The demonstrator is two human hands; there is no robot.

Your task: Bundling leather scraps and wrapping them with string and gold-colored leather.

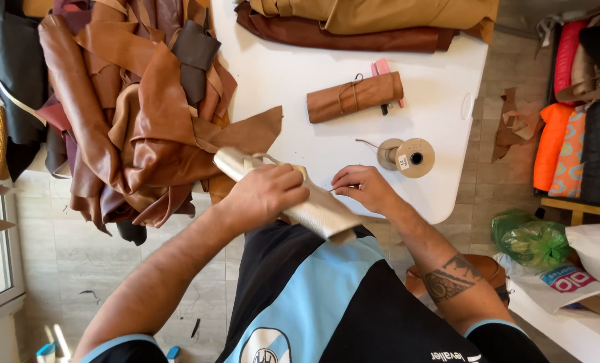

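My left hand [267,195] grips a pale, silvery-beige rolled piece of leather [320,214] that lies slanted over the near edge of the white table [293,81]. My right hand [364,188] is pinched shut on a thin needle or thread end right beside the roll. A spool of tan thread [411,157] stands on the table just beyond my right hand, with a loose strand trailing left. A brown leather roll tied with a cord [355,97] lies further back.
A heap of brown leather hides [138,114] hangs over the table's left side. Folded tan and dark brown leather [367,23] lies at the far edge. Colourful fabrics [582,114] fill a shelf at right; a green bag [532,238] sits on the floor.
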